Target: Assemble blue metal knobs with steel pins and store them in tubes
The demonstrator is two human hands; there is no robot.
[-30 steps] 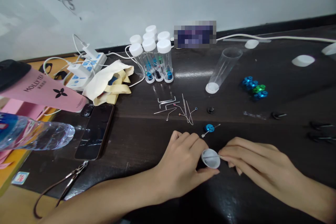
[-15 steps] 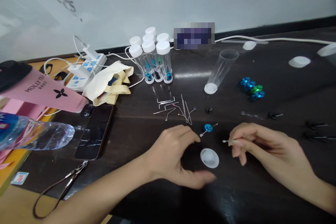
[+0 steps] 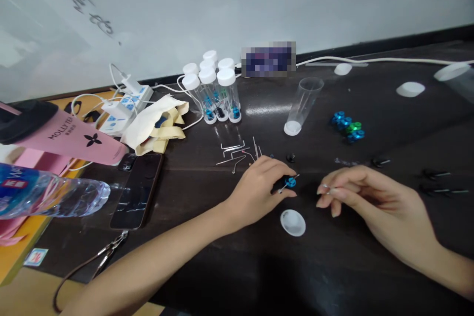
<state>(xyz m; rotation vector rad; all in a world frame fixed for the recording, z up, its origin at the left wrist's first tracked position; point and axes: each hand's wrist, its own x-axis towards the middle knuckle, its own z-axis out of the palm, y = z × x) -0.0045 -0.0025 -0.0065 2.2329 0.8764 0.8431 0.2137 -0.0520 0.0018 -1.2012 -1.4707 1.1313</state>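
My left hand (image 3: 259, 185) reaches over the dark table (image 3: 222, 237) and pinches a small blue spool with a thin pin through it (image 3: 291, 181). My right hand (image 3: 355, 192) hovers just to the right, its fingertips pinched on a thin metal pin (image 3: 326, 187). A white cap (image 3: 293, 222) lies open side up on the table just below both hands. Loose hex keys and pins (image 3: 239, 152) lie right behind my left hand.
Capped clear tubes (image 3: 213, 91) stand at the back, an open tube (image 3: 301, 106) beside them. Blue and green spools (image 3: 348, 126) lie right; black parts (image 3: 435, 182) far right. A phone (image 3: 137, 190), pink cup (image 3: 62, 133), water bottle (image 3: 48, 195), cloth bag (image 3: 155, 123), power strip (image 3: 124, 106) are left.
My left hand let go of the white cap and moved up to the blue spool. My right hand drew the pin out of the cap and lifted away to the right.
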